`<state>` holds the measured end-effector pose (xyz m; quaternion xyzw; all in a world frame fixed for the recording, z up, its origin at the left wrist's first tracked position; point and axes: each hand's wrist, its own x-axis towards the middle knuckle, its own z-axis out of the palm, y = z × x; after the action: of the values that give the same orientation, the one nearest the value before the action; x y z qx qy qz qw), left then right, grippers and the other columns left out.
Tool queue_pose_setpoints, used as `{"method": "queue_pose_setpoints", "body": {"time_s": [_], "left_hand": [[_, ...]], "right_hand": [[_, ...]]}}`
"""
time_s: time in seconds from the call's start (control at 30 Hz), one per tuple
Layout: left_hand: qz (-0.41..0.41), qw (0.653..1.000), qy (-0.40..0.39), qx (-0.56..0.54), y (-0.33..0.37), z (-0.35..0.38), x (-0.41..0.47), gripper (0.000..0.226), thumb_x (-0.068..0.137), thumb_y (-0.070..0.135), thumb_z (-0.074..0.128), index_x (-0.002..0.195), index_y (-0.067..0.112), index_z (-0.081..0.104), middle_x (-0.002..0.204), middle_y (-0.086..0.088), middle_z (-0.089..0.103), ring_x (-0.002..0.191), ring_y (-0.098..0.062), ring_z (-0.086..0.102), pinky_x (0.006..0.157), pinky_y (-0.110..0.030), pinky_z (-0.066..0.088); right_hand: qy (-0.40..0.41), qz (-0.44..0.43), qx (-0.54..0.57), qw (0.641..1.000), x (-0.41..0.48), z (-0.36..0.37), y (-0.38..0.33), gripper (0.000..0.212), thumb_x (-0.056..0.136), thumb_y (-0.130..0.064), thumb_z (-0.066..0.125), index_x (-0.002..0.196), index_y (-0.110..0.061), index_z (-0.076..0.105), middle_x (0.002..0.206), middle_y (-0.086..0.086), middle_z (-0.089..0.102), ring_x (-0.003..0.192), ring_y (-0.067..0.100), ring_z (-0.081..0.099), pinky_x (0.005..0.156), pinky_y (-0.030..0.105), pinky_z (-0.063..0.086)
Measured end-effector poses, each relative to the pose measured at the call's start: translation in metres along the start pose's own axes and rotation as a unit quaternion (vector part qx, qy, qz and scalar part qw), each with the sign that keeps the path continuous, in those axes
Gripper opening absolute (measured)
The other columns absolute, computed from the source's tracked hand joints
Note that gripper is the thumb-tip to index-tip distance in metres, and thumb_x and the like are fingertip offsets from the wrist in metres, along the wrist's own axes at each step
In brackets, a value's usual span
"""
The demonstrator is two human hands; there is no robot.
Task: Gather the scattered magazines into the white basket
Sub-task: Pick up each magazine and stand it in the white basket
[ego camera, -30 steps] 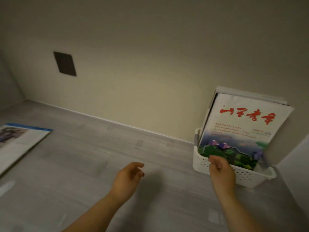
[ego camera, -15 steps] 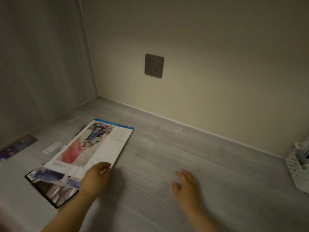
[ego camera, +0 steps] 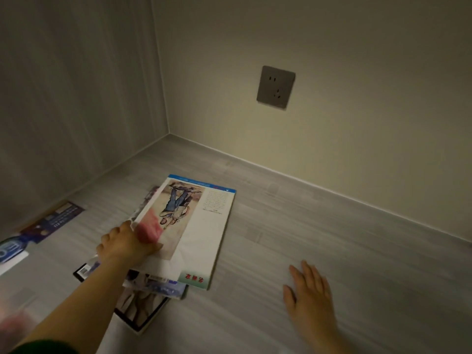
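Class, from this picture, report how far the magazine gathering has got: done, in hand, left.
Done: nothing shows; the basket is out of view. In hand: the left hand grips the top magazine by its edge; the right hand rests flat on the grey surface. Left: that magazine, the magazines beneath it, and the blue magazines by the left wall.

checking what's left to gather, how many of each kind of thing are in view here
magazines in the pile: 3 showing, the top magazine held by the left hand, a bluish magazine, a black-edged magazine
printed pieces by the left wall: 2, a dark blue piece, a blue and white piece
wall socket: 1
hands: 2, right hand flat on the grey surface
total: 8
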<state>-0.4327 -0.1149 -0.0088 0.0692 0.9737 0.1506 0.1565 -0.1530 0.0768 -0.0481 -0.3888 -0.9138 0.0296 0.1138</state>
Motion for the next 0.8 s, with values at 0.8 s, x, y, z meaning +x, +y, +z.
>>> {"method": "queue_pose_setpoints", "body": {"time_s": [0.8], "left_hand": [[0.315,0.848,0.000,-0.427,0.139,-0.012,-0.158,0.020,0.088,0.010,0.049,0.083,0.029,0.046,0.070,-0.001,0.058,0.059,-0.023,0.054,0.054,-0.031,0.044]], "right_hand": [[-0.088,0.182,0.651,0.731,0.035,-0.096,0.074,0.043,0.089,-0.022,0.051,0.130,-0.021,0.038,0.107,-0.004,0.058,0.095,0.012,0.057,0.083,0.028,0.045]]}}
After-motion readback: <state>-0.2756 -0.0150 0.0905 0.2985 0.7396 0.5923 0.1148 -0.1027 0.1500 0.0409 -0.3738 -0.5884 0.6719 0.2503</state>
